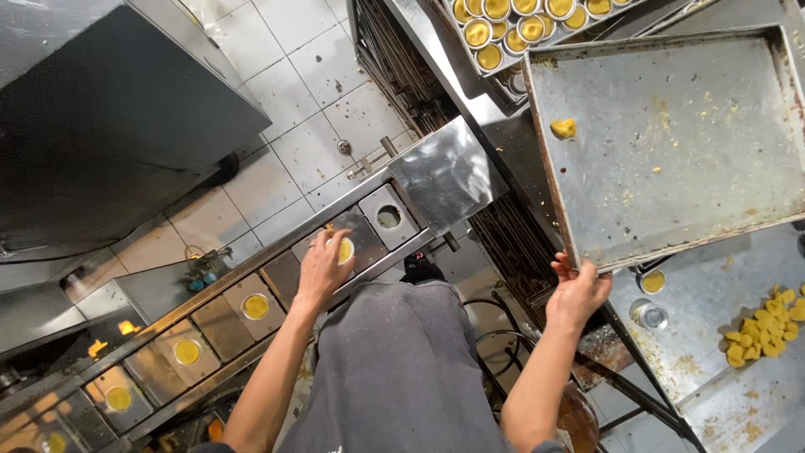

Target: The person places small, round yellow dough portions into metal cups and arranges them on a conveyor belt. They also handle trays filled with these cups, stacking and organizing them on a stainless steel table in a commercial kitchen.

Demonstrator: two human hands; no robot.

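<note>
You have a steel counter (713,294) at the right of the frame, crumb-strewn, carrying a big baking tray (671,143), a heap of yellow dough lumps (767,327) at its lower right and two small tins (650,298); the conveyor (226,315), lower left, carries filled tart cups (255,306)

**Tight on both sides, open in the middle**

The left hand (321,267) sits on the conveyor line (218,323), where filled tart cups (255,306) occupy most pockets; one pocket (388,218) ahead lies open, but the steel hood (444,172) blocks passage just beyond it. The right hand (577,289) grips the edge of a tilted baking tray (671,143), which overhangs the surface (704,294) and the dough lumps (763,323). Between the arms, over the grey apron (394,369), room is free.
</note>
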